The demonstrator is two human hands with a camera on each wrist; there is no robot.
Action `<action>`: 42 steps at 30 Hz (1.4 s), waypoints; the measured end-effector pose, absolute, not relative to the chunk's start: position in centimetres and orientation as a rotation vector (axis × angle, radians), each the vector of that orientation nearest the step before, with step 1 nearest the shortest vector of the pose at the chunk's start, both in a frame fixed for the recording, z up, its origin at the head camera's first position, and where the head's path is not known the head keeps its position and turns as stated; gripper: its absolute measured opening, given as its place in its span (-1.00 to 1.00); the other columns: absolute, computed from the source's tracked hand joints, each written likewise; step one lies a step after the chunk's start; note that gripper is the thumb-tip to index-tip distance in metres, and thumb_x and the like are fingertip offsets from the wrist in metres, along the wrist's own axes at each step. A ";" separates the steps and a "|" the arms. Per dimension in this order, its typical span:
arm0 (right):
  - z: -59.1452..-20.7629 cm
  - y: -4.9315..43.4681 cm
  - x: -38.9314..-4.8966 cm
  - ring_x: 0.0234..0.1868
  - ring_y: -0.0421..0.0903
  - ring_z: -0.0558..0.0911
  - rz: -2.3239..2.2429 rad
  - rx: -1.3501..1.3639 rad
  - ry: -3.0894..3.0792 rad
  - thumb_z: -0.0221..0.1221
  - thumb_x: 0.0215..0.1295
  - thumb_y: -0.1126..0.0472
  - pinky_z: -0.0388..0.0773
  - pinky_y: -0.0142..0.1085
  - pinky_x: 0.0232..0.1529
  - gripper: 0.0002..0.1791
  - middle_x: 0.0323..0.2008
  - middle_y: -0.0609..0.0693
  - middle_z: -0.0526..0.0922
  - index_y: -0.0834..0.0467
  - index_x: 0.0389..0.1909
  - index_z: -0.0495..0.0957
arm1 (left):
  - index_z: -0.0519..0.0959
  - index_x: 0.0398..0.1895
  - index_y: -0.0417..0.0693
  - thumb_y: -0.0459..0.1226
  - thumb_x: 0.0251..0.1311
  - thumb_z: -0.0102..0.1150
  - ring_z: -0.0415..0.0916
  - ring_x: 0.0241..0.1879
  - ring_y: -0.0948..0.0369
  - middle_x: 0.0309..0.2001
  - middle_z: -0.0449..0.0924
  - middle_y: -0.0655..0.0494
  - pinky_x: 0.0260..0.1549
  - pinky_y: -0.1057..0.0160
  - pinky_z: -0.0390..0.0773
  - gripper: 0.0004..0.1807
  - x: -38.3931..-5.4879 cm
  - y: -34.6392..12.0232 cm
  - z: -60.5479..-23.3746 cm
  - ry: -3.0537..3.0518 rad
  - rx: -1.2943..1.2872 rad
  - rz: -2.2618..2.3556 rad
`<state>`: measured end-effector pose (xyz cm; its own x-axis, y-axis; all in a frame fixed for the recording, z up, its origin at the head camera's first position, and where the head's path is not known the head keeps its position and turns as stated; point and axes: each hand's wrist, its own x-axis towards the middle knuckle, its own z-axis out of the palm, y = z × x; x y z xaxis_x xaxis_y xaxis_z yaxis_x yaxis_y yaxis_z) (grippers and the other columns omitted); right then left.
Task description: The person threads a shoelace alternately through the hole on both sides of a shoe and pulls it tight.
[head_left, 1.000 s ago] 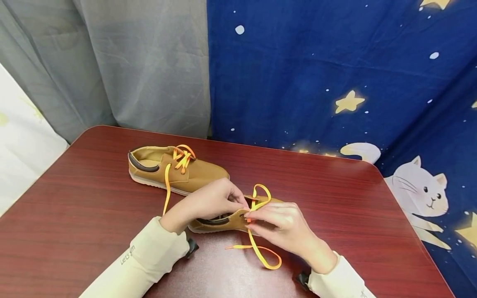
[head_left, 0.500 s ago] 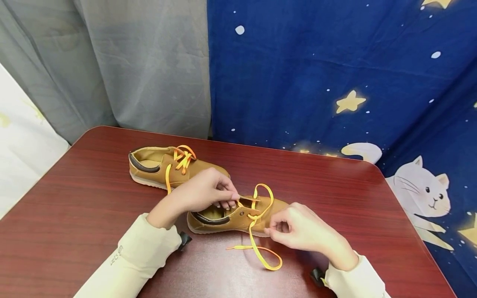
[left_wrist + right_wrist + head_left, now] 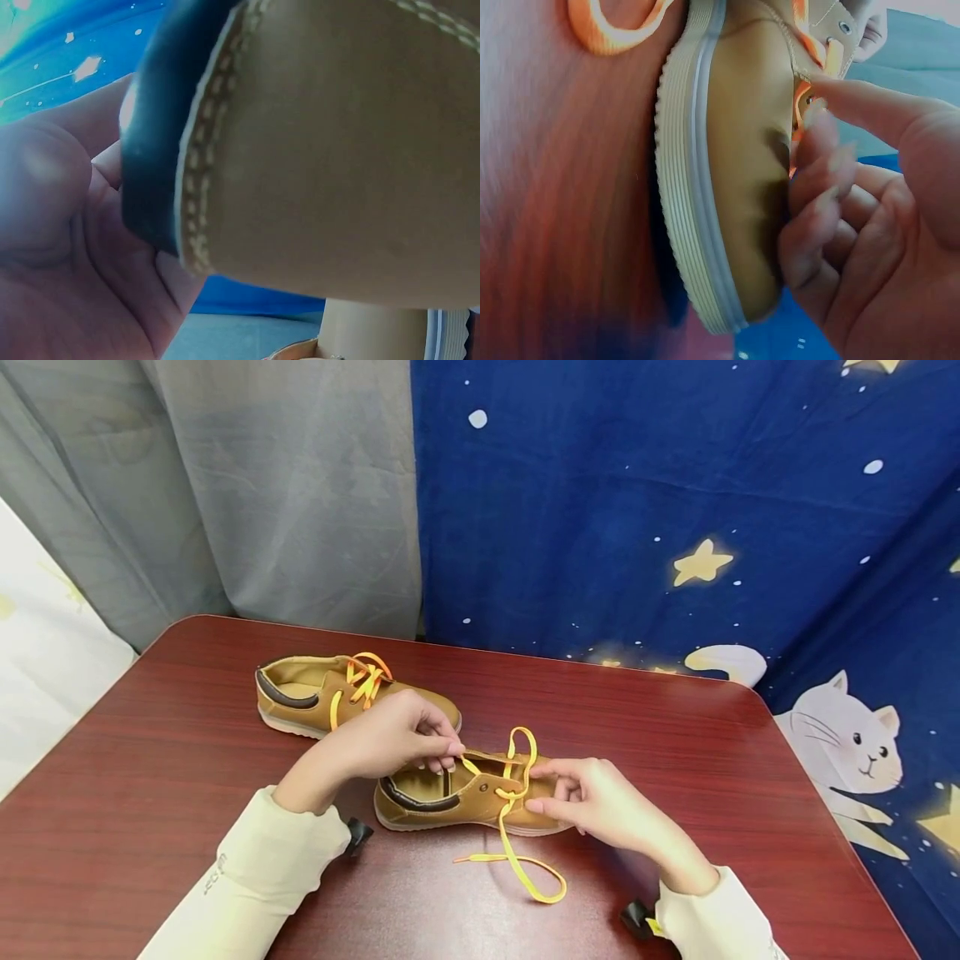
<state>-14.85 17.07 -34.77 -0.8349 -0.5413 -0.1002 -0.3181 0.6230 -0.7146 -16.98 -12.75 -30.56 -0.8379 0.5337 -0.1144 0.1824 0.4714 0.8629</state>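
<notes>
In the head view, a tan shoe (image 3: 431, 814) with a dark heel collar stands on the table, toe to the right. My left hand (image 3: 386, 735) is over its opening and pinches the yellow-orange shoelace (image 3: 471, 766) near the tongue. The shoe's heel (image 3: 337, 150) hides those fingertips in the left wrist view. My right hand (image 3: 611, 802) is over the toe, index finger and thumb apart, other fingers loosely bent. It holds nothing; in the right wrist view its fingers (image 3: 821, 202) are close beside the toe, and contact is unclear.
A matching tan shoe (image 3: 288, 706) with partly tied orange laces stands behind, at the left. A loose lace end (image 3: 536, 893) curls on the red-brown table (image 3: 675, 735) in front of the near shoe. Grey and blue curtains (image 3: 637, 510) hang behind the table.
My left hand has drawn left, pulling the lace through the shoe's flap. My right hand has come off the lace area, moved right, and its thumb and index finger have spread.
</notes>
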 end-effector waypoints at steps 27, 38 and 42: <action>-36.5 16.8 -15.4 -0.74 -0.35 0.47 -1.710 -0.223 1.723 0.20 0.43 0.17 0.40 -0.53 -0.68 -0.88 -0.65 -0.20 0.58 0.12 -0.16 0.50 | 0.70 -0.36 -0.26 -0.36 0.34 0.19 0.64 -0.46 0.23 -0.49 0.71 0.09 -0.32 0.26 0.68 -0.84 -17.0 -14.6 -30.0 2.396 0.593 1.281; -36.4 16.3 -14.8 -0.67 -0.31 0.51 -1.690 -0.519 1.908 0.23 0.34 0.32 0.49 -0.44 -0.61 -0.80 -0.67 -0.18 0.57 0.24 -0.05 0.57 | 0.68 -0.32 -0.33 -0.37 0.32 0.21 0.59 -0.47 0.28 -0.50 0.68 0.08 -0.36 0.32 0.67 -0.85 -16.8 -15.9 -29.7 2.378 0.507 1.348; -36.4 15.9 -14.5 -0.68 -0.29 0.51 -1.627 -0.568 2.068 0.24 0.34 0.31 0.53 -0.38 -0.64 -0.71 -0.69 -0.15 0.54 0.30 0.04 0.54 | 0.70 -0.33 -0.28 -0.35 0.32 0.23 0.61 -0.46 0.29 -0.49 0.69 0.10 -0.33 0.28 0.69 -0.85 -16.9 -16.1 -29.5 2.437 0.508 1.327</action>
